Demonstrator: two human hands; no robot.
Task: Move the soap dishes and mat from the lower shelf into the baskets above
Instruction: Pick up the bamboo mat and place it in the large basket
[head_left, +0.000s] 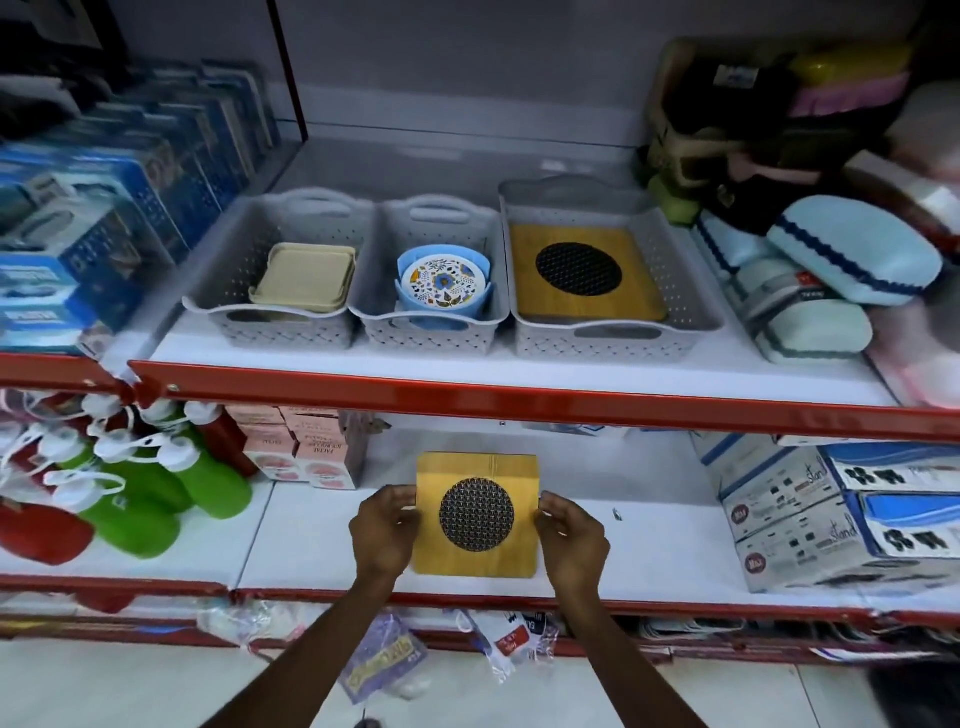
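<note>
Near front edge of lower shelf (649, 561): left hand (382, 530) and right hand (571, 535) gripping side edges of mat (475, 556), fingers curled on it. Seemingly pick-up step. Next: lifting to right basket (696, 312), laying flat onto mat already inside.

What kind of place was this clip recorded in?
Most likely a household-goods shop. Red-edged display shelves carry rows of identical boxed products, green and red bottles and grey baskets. Both hands hold a wooden mat on the lower shelf.

Shop shelving (519, 400), red-edged, white boards; grey back panel (467, 78); pale tiled floor (130, 686).
</note>
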